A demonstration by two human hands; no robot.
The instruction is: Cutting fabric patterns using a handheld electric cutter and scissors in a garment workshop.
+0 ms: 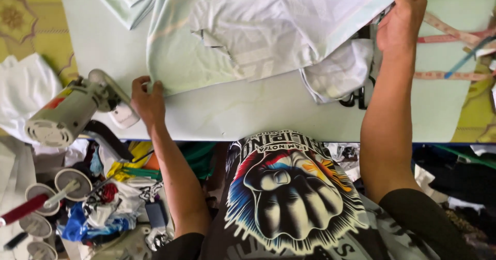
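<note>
A pale mint cloth (227, 33) lies spread over the upper middle of the table (248, 115), folded over itself in several layers and running off the top edge of the view. The left hand (149, 101) pinches the cloth's lower corner at about 8 o'clock from its middle, fingers curled closed on the hem, knuckles resting on the table. The right hand (400, 17) grips the cloth's far edge at 2 o'clock, fingers closed around a bunched fold, the arm stretched straight out over the table.

Just below that hand, at 4 o'clock from the cloth, a smaller white piece (338, 71) hangs crumpled, with dark scissors (359, 97) partly tucked under it. Tape measures (454, 38) cross the table at 3 o'clock. At 9 o'clock from the left hand sits a cutting machine (70, 113) at the table's edge. Below it, at 7 o'clock, lie thread spools (49, 193) among mixed fabric scraps (108, 208).
</note>
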